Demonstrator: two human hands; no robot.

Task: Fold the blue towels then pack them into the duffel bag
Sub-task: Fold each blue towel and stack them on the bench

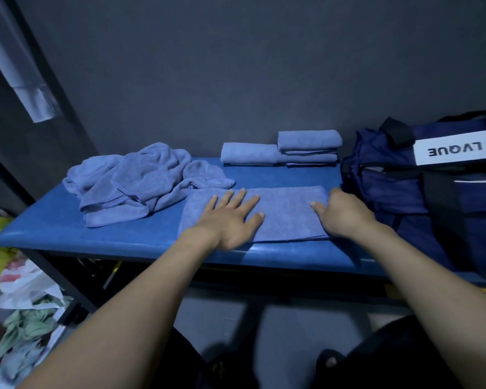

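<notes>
A half-folded blue towel [286, 214] lies flat on the blue padded bench [68, 231]. My left hand [230, 217] presses on the towel's left part with fingers spread straight. At the towel's right edge my right hand [345, 214] has its fingers curled round that edge, thumb on top. A heap of unfolded blue towels [135, 181] sits to the left. Folded blue towels [281, 153] are stacked at the back against the wall. The navy duffel bag [421, 192], labelled LVQUE, stands at the right end of the bench.
A dark wall runs directly behind the bench. On the floor at the left lie plastic bags and crumpled clothes [26, 313]. My feet [328, 363] are below the bench's front edge.
</notes>
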